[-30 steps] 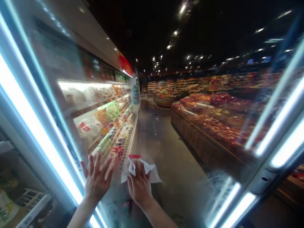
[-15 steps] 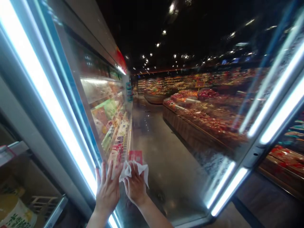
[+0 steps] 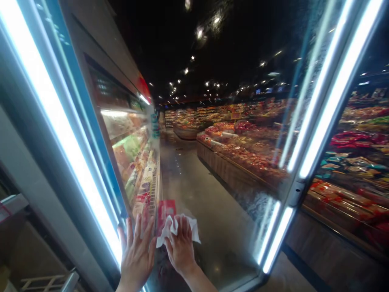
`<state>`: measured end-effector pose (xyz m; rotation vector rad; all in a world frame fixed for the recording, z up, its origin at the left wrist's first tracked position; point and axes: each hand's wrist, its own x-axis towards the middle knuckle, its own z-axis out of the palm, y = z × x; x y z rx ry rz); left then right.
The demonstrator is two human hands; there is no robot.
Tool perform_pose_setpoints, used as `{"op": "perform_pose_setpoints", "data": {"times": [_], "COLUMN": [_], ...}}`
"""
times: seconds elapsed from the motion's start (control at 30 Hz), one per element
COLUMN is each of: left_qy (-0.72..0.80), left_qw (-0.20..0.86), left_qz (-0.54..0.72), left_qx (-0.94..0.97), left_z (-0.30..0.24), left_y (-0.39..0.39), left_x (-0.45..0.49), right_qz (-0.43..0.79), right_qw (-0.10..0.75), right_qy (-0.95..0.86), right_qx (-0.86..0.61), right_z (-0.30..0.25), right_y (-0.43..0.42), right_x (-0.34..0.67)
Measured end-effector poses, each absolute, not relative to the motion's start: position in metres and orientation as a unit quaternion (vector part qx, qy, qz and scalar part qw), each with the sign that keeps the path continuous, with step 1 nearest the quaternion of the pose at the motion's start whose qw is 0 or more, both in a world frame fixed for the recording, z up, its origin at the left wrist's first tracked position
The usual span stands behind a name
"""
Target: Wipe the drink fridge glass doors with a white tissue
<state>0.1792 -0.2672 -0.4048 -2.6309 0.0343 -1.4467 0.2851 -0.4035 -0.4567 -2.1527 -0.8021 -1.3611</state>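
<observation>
A polished grey floor point(image 3: 188, 174) runs between a lit refrigerated case point(image 3: 130, 150) on the left and wooden-sided food counters point(image 3: 219, 168) on the right, beneath a black ceiling point(image 3: 152, 40) with spotlights point(image 3: 199, 33); stocked shelves point(image 3: 179, 117) stand far off.

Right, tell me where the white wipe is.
In the head view, the white wipe sits under the right hand, pressed to the glass door of a lit display fridge, just right of the left hand.
</observation>
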Motion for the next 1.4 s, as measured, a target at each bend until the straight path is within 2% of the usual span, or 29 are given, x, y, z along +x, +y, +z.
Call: {"op": "perform_pose_setpoints", "data": {"times": [0.23, 0.43, 0.5, 0.57, 0.67, 0.73, 0.8, 0.93, 1.07, 1.23, 1.4], "left_qy": [-0.023, -0.042, -0.049, -0.049, -0.035, -0.032, -0.038, -0.030, -0.005, 0.034, 0.037], "left_qw": [0.018, 0.018, 0.018, 0.016, 0.013, 0.010, 0.004, 0.004, 0.017, 0.035, 0.035], "left_qz": [-0.481, -0.494, -0.501, -0.502, -0.515, -0.530, -0.530, -0.497, -0.482, -0.458, -0.454], "left_qx": [-0.876, -0.868, -0.864, -0.863, -0.856, -0.847, -0.847, -0.867, -0.876, -0.888, -0.890], "left_z": [-0.386, -0.366, -0.355, -0.344, -0.333, -0.332, -0.335, -0.346, -0.357, -0.365, -0.369], "left_y": [-0.285, -0.300, -0.308, -0.318, -0.332, -0.342, -0.352, -0.379, -0.417, -0.462, -0.488], "left_x": [0.186, 0.194, 0.200, 0.207, 0.220, 0.229, 0.236, 0.249, 0.269, 0.296, 0.308], "right_qz": [-0.513, -0.516, -0.509, -0.517, -0.518, -0.523, -0.538, -0.560, -0.548, -0.510, -0.525], "right_qw": [0.255, 0.227, 0.245, 0.266, 0.255, 0.244, 0.247, 0.298, 0.330, 0.286, 0.372], "right_qy": [-0.259, -0.260, -0.246, -0.234, -0.254, -0.295, -0.307, -0.168, -0.075, -0.209, -0.015], "right_qx": [-0.778, -0.784, -0.787, -0.779, -0.776, -0.761, -0.745, -0.755, -0.765, -0.783, -0.766], "right_z": [-0.376, -0.453, -0.432, -0.388, -0.348, -0.366, -0.407, -0.466, -0.471, -0.487, -0.514], "right_y": [-0.408, -0.429, -0.434, -0.437, -0.445, -0.463, -0.497, -0.583, -0.597, -0.582, -0.656], "right_x": [0.307, 0.303, 0.309, 0.318, 0.330, 0.340, 0.357, 0.406, 0.414, 0.411, 0.462]}}
